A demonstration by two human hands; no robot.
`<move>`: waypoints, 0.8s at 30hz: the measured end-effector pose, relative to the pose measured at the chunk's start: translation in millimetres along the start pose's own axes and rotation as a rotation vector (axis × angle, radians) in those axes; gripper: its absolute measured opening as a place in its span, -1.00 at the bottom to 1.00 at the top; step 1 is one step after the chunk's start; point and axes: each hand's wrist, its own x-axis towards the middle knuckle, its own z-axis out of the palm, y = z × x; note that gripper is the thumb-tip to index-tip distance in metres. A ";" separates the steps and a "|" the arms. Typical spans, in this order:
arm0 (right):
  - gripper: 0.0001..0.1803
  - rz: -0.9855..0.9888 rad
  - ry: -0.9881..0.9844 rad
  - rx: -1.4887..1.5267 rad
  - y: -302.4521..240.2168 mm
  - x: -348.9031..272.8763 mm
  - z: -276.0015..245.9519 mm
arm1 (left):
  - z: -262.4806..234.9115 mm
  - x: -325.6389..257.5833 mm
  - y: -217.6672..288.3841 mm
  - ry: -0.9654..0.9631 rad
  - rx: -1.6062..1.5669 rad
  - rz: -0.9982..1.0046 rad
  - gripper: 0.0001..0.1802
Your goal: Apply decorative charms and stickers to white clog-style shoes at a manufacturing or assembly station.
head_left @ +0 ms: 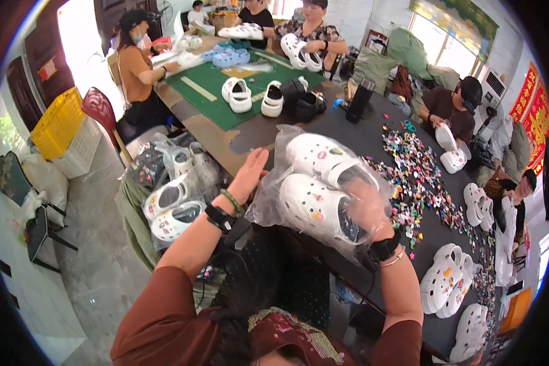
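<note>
A pair of white clogs [308, 198] with small colourful charms lies inside a clear plastic bag [263, 204] in front of me, over the near edge of the table. My right hand [367, 208] is at the heel end of the clogs, partly covered by the bag's film, its fingers around the shoes. Beside the bag's left edge my left hand [250, 174] is open, fingers stretched out and holding nothing. The plastic blurs the right fingertips.
Piles of colourful charms [409, 165] cover the table's right part [348, 131]. Finished-looking white clogs [445, 277] stand along the right edge. Bagged clogs [177, 210] sit in a sack at my left. White and black clogs [271, 97] stand on a green mat [195, 110]. Several people work around.
</note>
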 end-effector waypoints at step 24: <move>-0.43 -0.004 -0.015 0.018 -51.5 -108.0 -52.3 | 76.2 -87.3 19.5 -0.654 -0.451 -0.247 -0.35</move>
